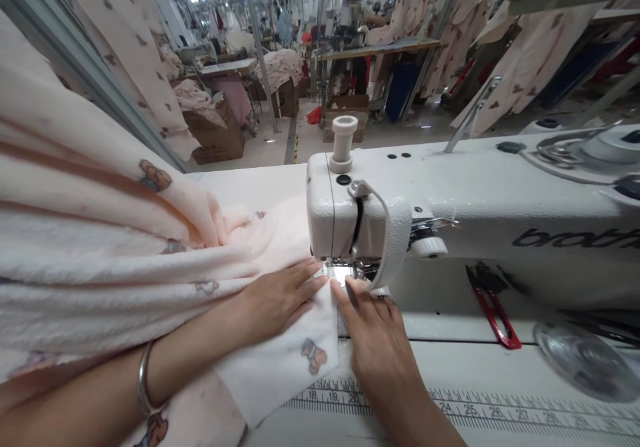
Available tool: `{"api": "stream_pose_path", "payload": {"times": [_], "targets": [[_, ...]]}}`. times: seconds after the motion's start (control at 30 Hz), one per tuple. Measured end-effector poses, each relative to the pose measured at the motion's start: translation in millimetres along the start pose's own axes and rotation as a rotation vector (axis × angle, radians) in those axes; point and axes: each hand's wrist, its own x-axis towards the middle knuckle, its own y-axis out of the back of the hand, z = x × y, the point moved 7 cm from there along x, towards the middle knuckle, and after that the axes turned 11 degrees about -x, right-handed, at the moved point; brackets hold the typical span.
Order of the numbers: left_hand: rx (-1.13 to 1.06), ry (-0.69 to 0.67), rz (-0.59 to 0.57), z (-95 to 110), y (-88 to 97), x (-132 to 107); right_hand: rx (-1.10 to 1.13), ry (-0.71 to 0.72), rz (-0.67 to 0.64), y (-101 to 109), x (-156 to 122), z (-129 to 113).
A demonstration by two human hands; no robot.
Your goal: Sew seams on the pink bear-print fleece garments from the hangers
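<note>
Pale pink plush fabric with small printed bears (280, 374) lies under the head of a white sewing machine (360, 207). My left hand (275, 300) rests flat on the cloth, fingers stretched toward the lit needle area (341, 274). On the other side, my right hand (377, 337) lies by the cloth's right edge, its index fingertip at the fabric beside the presser foot. Its other fingers reach under the machine head and are partly hidden. A dark sliver shows between the index and middle fingers; I cannot make out what it is.
Red-handled thread snips (495, 310) and a clear round plastic piece (585, 360) lie right of my right hand. A printed ruler (480, 407) runs along the table front. Bunched fabric (100, 254) rises at left. Behind are a co-worker (356, 14), garments and boxes (217, 134).
</note>
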Motion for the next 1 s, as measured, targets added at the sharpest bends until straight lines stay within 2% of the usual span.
{"api": "stream_pose_path", "payload": {"times": [0.17, 0.43, 0.67, 0.73, 0.83, 0.93, 1.0], "targets": [[0.002, 0.026, 0.018, -7, 1.2, 5, -0.022, -0.010, -0.045, -4, -1, 1], [0.035, -0.006, 0.103, -6, -5.5, 3, -0.018, 0.043, -0.051, -6, -15, -7], [0.076, -0.045, 0.151, 1, -1.7, 0, -0.035, 0.074, 0.035, 12, -22, -20], [0.074, -0.058, 0.181, 2, 0.6, 1, -0.051, 0.086, 0.060, 13, -19, -27], [0.058, -0.005, 0.206, -7, 0.6, 3, -0.063, 0.063, 0.100, 9, -10, -45], [0.077, 0.045, 0.177, -9, 0.0, -9, -0.058, 0.078, 0.112, 8, -6, -68], [0.119, 0.052, 0.120, 2, 5.8, -33, -0.022, 0.151, 0.089, 15, -16, -68]]}}
